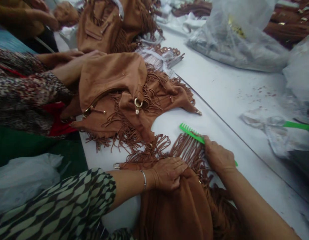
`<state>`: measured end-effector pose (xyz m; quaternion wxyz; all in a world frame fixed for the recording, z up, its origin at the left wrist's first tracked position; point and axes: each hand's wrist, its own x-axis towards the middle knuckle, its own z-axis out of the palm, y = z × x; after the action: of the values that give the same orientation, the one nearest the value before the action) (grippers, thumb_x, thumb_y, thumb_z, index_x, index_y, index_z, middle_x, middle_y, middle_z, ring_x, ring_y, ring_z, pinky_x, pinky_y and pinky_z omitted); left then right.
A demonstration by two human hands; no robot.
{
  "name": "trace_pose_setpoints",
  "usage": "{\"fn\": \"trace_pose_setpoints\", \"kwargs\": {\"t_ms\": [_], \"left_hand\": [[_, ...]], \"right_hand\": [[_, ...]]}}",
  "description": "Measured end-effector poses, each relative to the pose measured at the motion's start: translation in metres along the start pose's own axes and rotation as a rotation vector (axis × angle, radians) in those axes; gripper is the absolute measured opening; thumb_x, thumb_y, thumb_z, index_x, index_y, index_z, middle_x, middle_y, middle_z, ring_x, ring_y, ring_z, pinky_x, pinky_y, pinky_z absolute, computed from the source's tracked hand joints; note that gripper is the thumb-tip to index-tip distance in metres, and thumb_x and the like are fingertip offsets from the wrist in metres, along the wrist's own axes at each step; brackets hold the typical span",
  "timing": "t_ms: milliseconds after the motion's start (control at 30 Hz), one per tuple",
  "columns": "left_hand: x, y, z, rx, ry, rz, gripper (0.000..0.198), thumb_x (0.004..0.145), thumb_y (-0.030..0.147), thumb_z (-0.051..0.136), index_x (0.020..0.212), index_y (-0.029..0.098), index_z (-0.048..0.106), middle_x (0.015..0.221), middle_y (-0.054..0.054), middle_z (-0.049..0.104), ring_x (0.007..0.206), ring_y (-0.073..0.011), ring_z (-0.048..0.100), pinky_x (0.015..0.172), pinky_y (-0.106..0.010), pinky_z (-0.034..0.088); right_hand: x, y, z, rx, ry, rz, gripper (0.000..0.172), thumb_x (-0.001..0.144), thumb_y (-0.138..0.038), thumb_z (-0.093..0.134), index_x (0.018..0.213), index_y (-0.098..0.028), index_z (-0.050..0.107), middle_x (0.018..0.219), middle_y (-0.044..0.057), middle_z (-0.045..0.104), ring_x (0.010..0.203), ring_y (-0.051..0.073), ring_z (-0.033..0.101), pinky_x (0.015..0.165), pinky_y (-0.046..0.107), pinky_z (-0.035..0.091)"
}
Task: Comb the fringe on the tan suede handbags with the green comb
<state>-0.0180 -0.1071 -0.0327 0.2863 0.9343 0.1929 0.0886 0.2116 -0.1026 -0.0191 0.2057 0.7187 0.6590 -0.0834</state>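
In the head view a brown suede bag (174, 206) with long fringes lies at the lower middle of the white table. My left hand (169, 171), with a thin bangle at the wrist, presses on the bag's upper part, its fingers together and bent over the material. Closed round the handle of a green wide-toothed comb (191, 132) is my right hand (218, 156). The comb's teeth point up and away, and its back lies at the ends of the spread fringe (187, 148). Part of the handle shows beyond the hand.
Beyond lie more brown fringed bags (111, 70), with a co-worker's patterned sleeve (26, 90) and another person's hand (66, 14) beside them. Clear plastic bags (239, 40) sit at the back right. A second green comb-like handle (297, 125) lies at right. A seam crosses the table (219, 80).
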Motion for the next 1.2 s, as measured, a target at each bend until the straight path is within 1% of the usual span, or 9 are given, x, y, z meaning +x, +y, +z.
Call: {"fn": "trace_pose_setpoints", "kwargs": {"t_ms": [267,467,567,633,700,767,833,1033,1200], "left_hand": [[-0.002,-0.004,0.009,0.013,0.039,-0.010,0.050,0.077,0.028,0.047,0.123,0.009,0.049,0.125,-0.011,0.055,0.117,-0.0214,0.048,0.104,-0.033,0.038],[-0.001,-0.003,0.005,0.032,0.010,0.003,0.046,0.077,0.027,0.046,0.119,0.008,0.052,0.122,-0.014,0.057,0.116,-0.0216,0.050,0.103,-0.033,0.039],[0.000,-0.003,0.003,0.024,0.014,-0.014,0.050,0.076,0.029,0.047,0.122,0.009,0.050,0.125,-0.014,0.055,0.118,-0.0219,0.049,0.102,-0.033,0.040],[0.000,-0.003,0.003,0.020,0.018,-0.029,0.050,0.077,0.029,0.047,0.122,0.010,0.049,0.125,-0.013,0.055,0.118,-0.0222,0.048,0.102,-0.033,0.040],[-0.001,-0.002,0.004,0.020,0.011,-0.039,0.051,0.077,0.030,0.047,0.125,0.010,0.048,0.125,-0.013,0.055,0.118,-0.0227,0.049,0.102,-0.034,0.040],[-0.001,-0.002,0.003,0.025,-0.015,-0.047,0.053,0.078,0.030,0.047,0.128,0.012,0.045,0.125,-0.012,0.055,0.116,-0.0235,0.050,0.100,-0.036,0.041],[0.000,-0.001,0.001,0.022,-0.054,-0.056,0.053,0.079,0.029,0.046,0.129,0.014,0.043,0.123,-0.011,0.056,0.112,-0.0228,0.052,0.099,-0.036,0.042],[0.001,0.000,-0.001,0.022,-0.034,-0.008,0.048,0.076,0.027,0.047,0.121,0.009,0.048,0.126,-0.012,0.053,0.116,-0.0222,0.048,0.105,-0.035,0.036],[-0.001,-0.002,0.004,0.024,-0.021,-0.014,0.048,0.076,0.026,0.047,0.121,0.010,0.048,0.125,-0.012,0.055,0.118,-0.0218,0.048,0.104,-0.036,0.038]], "right_hand": [[0.041,0.031,-0.023,0.239,-0.096,0.129,0.047,0.093,-0.050,0.024,0.115,-0.013,0.043,0.082,0.016,0.066,0.077,0.028,0.064,0.062,0.034,0.043],[0.048,0.061,-0.042,0.073,0.005,0.213,0.037,0.095,-0.026,0.016,0.110,-0.015,0.049,0.089,0.018,0.066,0.072,0.028,0.063,0.057,0.035,0.037],[0.028,0.065,-0.046,0.034,0.156,0.203,0.041,0.095,-0.031,0.019,0.112,-0.017,0.054,0.090,0.015,0.067,0.068,0.026,0.062,0.051,0.033,0.032],[0.006,0.055,-0.039,0.040,0.349,0.077,0.043,0.096,-0.037,0.024,0.122,-0.017,0.051,0.090,0.013,0.067,0.066,0.023,0.062,0.048,0.030,0.032],[-0.020,0.036,-0.024,0.080,0.476,-0.199,0.041,0.095,-0.033,0.030,0.131,-0.019,0.046,0.087,0.009,0.067,0.067,0.019,0.061,0.052,0.028,0.038],[-0.043,0.015,-0.004,0.074,0.444,-0.445,0.042,0.093,-0.023,0.035,0.133,-0.021,0.044,0.082,0.006,0.066,0.066,0.017,0.061,0.056,0.026,0.042],[-0.056,-0.002,0.013,0.005,0.319,-0.503,0.046,0.088,-0.013,0.038,0.134,-0.021,0.043,0.081,0.006,0.065,0.064,0.017,0.061,0.055,0.025,0.044],[-0.016,-0.017,0.010,-0.018,0.082,-0.151,0.047,0.089,-0.010,0.028,0.136,-0.011,0.034,0.085,0.013,0.063,0.070,0.025,0.065,0.055,0.033,0.047],[0.047,0.015,-0.020,0.148,0.017,0.134,0.041,0.093,-0.018,0.018,0.125,-0.008,0.042,0.086,0.019,0.064,0.076,0.029,0.066,0.063,0.039,0.047]]}}
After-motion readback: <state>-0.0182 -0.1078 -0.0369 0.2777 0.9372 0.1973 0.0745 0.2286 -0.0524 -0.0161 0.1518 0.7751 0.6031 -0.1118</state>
